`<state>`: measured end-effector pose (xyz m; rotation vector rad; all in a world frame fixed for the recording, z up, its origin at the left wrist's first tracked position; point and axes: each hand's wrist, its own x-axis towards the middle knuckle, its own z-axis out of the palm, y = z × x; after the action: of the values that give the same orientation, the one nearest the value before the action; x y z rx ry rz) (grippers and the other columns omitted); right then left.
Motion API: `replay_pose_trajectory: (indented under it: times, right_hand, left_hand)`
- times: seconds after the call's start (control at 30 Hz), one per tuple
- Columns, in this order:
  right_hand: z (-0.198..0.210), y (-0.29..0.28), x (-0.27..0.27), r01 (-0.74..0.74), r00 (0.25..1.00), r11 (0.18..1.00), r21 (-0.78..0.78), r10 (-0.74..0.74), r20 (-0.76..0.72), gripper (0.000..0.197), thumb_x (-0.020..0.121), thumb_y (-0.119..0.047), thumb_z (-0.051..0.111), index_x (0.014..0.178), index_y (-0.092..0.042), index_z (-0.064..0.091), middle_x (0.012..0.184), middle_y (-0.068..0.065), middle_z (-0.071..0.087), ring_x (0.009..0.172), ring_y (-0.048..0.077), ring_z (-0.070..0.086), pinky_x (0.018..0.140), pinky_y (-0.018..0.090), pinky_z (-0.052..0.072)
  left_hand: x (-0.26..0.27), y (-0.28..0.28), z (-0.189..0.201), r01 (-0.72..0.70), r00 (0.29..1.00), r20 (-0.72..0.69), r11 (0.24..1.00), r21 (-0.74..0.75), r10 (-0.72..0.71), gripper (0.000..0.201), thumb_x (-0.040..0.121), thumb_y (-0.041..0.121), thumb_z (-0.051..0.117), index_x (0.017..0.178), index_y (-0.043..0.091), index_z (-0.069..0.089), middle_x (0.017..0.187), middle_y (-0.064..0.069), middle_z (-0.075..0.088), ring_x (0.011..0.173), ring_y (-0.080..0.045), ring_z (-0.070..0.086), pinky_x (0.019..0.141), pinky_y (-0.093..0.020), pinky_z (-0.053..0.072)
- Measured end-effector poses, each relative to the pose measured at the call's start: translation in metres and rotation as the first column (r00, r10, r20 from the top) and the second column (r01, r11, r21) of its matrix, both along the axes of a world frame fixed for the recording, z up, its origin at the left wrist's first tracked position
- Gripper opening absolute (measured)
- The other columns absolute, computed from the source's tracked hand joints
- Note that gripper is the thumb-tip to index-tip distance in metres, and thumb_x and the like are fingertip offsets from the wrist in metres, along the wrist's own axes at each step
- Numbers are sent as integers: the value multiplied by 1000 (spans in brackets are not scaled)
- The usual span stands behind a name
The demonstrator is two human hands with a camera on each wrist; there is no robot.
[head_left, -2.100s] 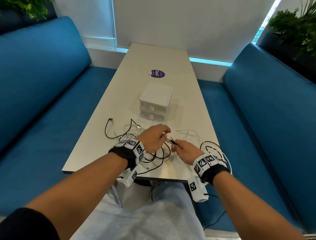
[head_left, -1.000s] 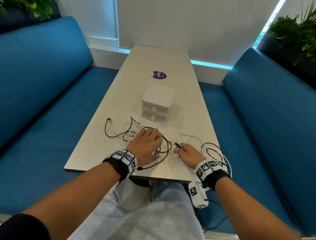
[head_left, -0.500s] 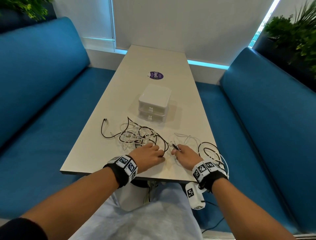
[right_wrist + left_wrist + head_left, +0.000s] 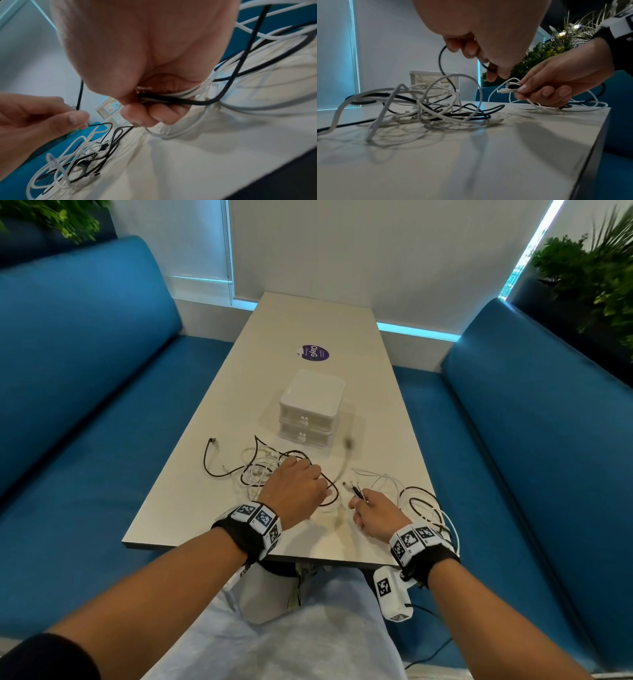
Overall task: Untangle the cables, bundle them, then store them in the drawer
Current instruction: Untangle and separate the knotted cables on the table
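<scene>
A tangle of black and white cables (image 4: 260,470) lies on the table in front of the white two-drawer unit (image 4: 310,409), whose drawers are closed. My left hand (image 4: 301,487) hovers over the tangle and pinches a black cable (image 4: 440,59) lifted off the pile. A blurred cable end (image 4: 347,448) swings in the air near the drawer unit. My right hand (image 4: 363,503) grips several black and white connector ends (image 4: 509,88) together. Their loops (image 4: 423,503) trail off to the right by the table edge.
The pale table (image 4: 308,316) runs away from me, with a purple sticker (image 4: 315,352) beyond the drawers. Blue benches (image 4: 85,392) flank both sides. The near table edge (image 4: 274,556) lies just below my wrists. Plants (image 4: 589,265) stand at the back right.
My left hand went from lying flat on the tangle to lifting a black cable; a cable end now whips up near the drawers. The right hand keeps its hold on the connector ends.
</scene>
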<state>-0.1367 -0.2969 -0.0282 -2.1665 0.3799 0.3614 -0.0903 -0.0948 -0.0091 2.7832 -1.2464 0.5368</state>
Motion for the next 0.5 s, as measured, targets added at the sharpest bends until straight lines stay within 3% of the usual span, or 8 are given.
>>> replay_pose_trajectory:
  times: [0.13,0.23,0.43,0.5]
  right_hand:
    - [-2,-1,1,8,1000,1000,18,-8,17,21,98,-29,44,90,-19,61,67,2,63,65,20,58,67,39,47]
    - [1,1,1,77,996,991,105,-81,39,21,101,-24,42,96,-12,58,64,4,60,55,19,53,54,31,43]
    - [6,-2,5,185,976,962,200,-203,74,21,103,-20,38,102,-10,56,66,5,66,46,17,56,44,25,38]
    - [8,-1,6,208,970,951,231,-231,80,21,103,-19,39,99,-8,57,65,5,65,44,15,53,43,24,36]
  left_hand:
    - [-2,-2,-8,-35,998,-55,999,-32,33,31,97,31,47,83,14,69,96,-2,53,94,-23,47,85,-38,41]
    - [-4,-3,-18,-17,992,-129,1000,-15,15,26,100,27,42,94,14,64,101,-3,53,98,-24,47,87,-36,38]
    - [-10,-8,-25,80,996,-42,995,53,-78,12,87,22,62,78,16,68,106,0,54,100,-24,48,85,-38,41]
    - [-11,-10,-24,109,994,-10,989,95,-109,8,84,21,64,78,20,68,95,1,55,94,-23,49,82,-38,40]
